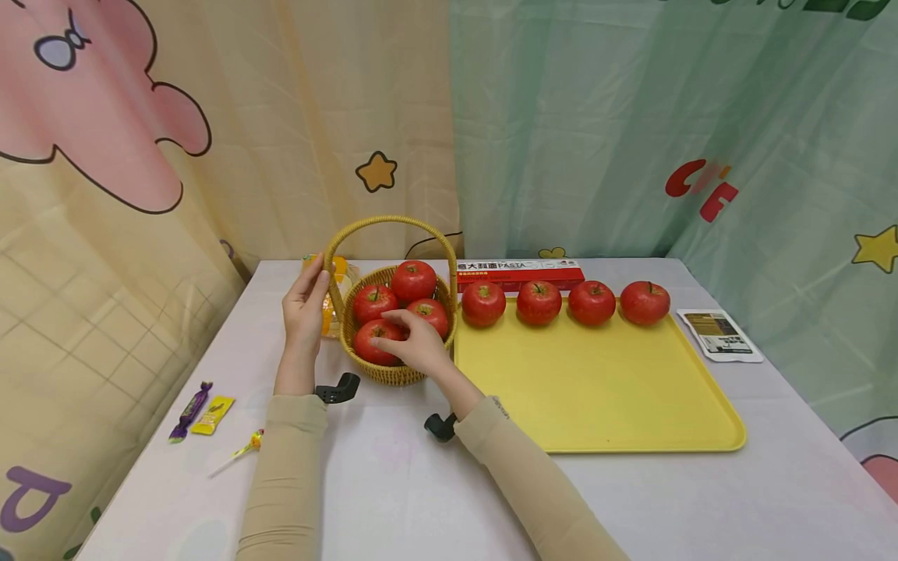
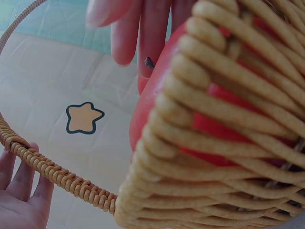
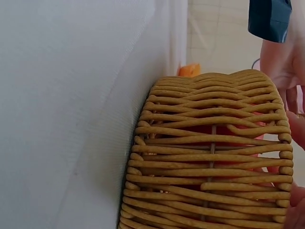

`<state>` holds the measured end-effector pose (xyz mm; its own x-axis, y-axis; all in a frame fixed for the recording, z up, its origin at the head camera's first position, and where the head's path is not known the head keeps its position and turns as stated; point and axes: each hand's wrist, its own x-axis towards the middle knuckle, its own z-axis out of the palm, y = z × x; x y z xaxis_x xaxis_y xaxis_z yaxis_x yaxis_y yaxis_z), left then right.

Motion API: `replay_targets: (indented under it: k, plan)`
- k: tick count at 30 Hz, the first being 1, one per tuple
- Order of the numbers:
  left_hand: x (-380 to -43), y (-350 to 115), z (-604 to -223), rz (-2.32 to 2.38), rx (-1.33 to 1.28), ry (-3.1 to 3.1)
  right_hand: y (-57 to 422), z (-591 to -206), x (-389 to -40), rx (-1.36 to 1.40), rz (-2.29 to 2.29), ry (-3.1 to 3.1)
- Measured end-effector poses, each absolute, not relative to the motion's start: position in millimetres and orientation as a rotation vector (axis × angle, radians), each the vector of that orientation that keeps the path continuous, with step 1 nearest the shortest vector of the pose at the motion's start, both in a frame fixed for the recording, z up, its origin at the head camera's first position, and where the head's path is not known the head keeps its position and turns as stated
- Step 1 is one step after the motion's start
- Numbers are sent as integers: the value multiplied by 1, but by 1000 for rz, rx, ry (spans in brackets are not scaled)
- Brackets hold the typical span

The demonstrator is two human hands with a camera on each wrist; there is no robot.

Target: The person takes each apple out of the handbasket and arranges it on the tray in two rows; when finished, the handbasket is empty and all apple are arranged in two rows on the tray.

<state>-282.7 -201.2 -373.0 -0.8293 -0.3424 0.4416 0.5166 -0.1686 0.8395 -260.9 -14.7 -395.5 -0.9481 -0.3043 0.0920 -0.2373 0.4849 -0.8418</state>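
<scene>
A yellow wicker basket (image 1: 396, 375) with a tall arched handle stands left of the tray, holding several red apples (image 1: 414, 282). My left hand (image 1: 303, 308) touches the left side of the handle, its fingers mostly straight in the left wrist view. Over the basket's front, my right hand (image 1: 421, 343) reaches in with thumb and fingers spread about the front apple (image 1: 372, 343). In the left wrist view, the right fingers (image 2: 125, 40) extend beyond that apple's stem, and the thumb looks apart from it. The basket's wall (image 3: 209, 157) hides most of the apples in the right wrist view.
More apples (image 1: 539, 302) line the far edge of a yellow tray (image 1: 603, 382). Behind them lies a red pasta box (image 1: 519, 274). A white packet (image 1: 720, 335) is at the right. Wrapped candies (image 1: 191, 411) and a lollipop (image 1: 247, 446) lie left; an orange-yellow package (image 1: 330, 312) sits behind the basket.
</scene>
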Motion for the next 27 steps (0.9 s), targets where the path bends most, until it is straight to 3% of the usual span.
replay_targets:
  k: [27]
  plan:
    - [-283, -203, -374, -2028, -196, -1576, -26, -399, -260, -476, -1316, 2902]
